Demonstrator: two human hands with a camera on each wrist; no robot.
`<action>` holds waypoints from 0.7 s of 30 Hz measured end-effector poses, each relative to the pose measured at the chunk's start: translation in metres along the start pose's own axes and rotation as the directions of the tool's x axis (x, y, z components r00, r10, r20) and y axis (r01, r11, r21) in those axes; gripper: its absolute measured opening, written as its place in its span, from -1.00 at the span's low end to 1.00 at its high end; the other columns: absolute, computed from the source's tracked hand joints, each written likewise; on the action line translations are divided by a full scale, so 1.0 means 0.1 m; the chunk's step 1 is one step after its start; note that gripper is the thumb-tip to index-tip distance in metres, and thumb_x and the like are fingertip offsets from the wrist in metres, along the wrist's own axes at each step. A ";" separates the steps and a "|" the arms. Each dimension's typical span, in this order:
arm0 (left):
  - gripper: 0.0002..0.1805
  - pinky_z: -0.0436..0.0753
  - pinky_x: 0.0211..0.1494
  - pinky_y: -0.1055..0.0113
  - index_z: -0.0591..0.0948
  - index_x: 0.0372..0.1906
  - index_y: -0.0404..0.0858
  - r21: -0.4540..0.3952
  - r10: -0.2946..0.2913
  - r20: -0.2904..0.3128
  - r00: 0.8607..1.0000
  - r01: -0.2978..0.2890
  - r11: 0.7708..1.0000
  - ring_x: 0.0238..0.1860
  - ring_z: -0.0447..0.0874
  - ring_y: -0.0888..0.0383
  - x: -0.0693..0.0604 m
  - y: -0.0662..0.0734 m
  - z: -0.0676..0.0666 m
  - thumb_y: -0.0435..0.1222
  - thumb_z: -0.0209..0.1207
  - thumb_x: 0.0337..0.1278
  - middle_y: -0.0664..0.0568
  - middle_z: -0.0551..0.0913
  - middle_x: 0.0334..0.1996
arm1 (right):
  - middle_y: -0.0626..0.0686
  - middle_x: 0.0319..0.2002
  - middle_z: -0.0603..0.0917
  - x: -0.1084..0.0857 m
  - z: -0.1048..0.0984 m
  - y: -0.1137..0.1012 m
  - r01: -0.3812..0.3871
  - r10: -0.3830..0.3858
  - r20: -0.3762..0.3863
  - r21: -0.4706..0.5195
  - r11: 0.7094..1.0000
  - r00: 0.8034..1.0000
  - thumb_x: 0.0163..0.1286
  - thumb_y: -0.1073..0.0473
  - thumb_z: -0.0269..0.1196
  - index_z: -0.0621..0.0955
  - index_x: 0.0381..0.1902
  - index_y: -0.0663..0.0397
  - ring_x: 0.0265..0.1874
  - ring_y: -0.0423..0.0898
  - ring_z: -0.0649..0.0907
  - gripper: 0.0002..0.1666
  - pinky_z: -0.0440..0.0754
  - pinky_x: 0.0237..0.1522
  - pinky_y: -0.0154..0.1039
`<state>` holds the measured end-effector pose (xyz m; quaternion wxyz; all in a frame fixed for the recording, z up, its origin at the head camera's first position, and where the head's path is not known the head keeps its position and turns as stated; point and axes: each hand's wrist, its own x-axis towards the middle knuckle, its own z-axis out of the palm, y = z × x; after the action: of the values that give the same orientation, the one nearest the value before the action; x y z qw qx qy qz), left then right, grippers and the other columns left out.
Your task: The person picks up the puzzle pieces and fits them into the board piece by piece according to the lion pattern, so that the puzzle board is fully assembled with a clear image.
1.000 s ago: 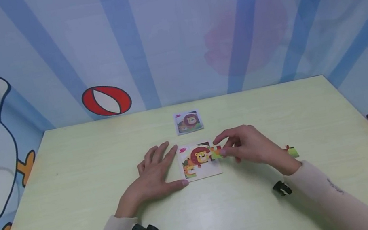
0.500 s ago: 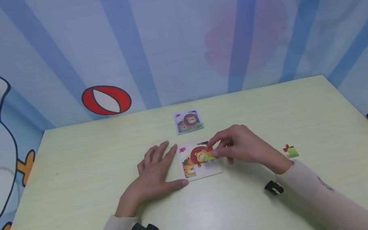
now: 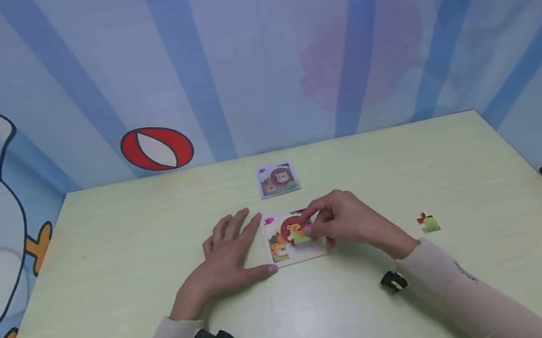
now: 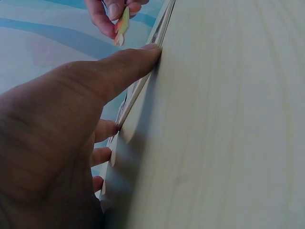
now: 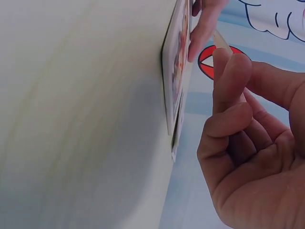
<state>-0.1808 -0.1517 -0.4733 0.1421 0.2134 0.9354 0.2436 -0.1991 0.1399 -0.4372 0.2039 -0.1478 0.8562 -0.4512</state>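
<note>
A lion puzzle board (image 3: 297,256) lies on the table, partly filled, with a pale bare area along its lower right. My left hand (image 3: 224,262) is spread flat beside it, its thumb and index fingertip touching the left edge. Between thumb and index finger, my right hand (image 3: 347,219) pinches a green and orange puzzle piece (image 3: 300,238). In the left wrist view this puzzle piece (image 4: 122,27) hangs above the board, tilted and not touching it. Only a thin edge of the piece (image 5: 222,43) shows past the fingertips in the right wrist view.
Another puzzle piece (image 3: 429,222), green with red, lies on the table (image 3: 486,276) at the right. Behind the board is a small lion picture card (image 3: 278,180). A printed blue striped cloth (image 3: 260,74) stands along the table's back edge.
My right hand has moved left with the puzzle piece, from the board's right edge to over the lion, and the piece has turned. The left hand has stayed still.
</note>
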 end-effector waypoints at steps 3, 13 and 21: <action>0.13 0.02 0.61 -0.51 0.10 0.77 0.04 0.003 -0.003 0.000 1.000 0.003 1.000 0.76 -0.23 -0.30 0.00 0.00 0.00 0.24 0.38 0.22 -0.05 -0.10 0.80 | 0.10 -0.46 0.84 0.01 0.03 0.01 -0.025 0.025 0.011 0.014 1.000 1.000 0.47 0.11 0.44 0.81 0.00 0.00 -0.65 0.00 0.68 -0.79 0.46 -0.50 -0.26; 0.16 0.03 0.60 -0.52 0.09 0.77 0.04 0.003 0.001 -0.006 1.000 -0.001 1.000 0.76 -0.22 -0.30 0.01 -0.02 0.01 0.25 0.39 0.19 -0.05 -0.09 0.80 | 0.00 -0.45 0.85 0.04 0.15 -0.03 -0.045 0.046 0.051 -0.016 0.999 0.998 0.46 0.18 0.42 0.82 -0.01 0.04 -0.67 -0.08 0.66 -0.80 0.58 -0.39 -0.24; 0.16 0.03 0.59 -0.51 0.11 0.76 0.02 -0.001 0.005 -0.014 1.000 -0.005 1.000 0.75 -0.22 -0.30 0.01 -0.02 0.03 0.23 0.41 0.17 -0.06 -0.08 0.79 | 0.00 -0.49 0.82 0.07 0.20 -0.06 -0.017 0.021 0.067 -0.057 0.998 0.998 0.46 0.23 0.38 0.82 -0.08 0.06 -0.70 -0.09 0.66 -0.85 0.61 -0.46 -0.25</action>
<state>-0.1814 -0.1521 -0.4769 0.1349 0.2139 0.9357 0.2461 -0.1952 0.1191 -0.4440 0.2328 -0.1604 0.8626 -0.4196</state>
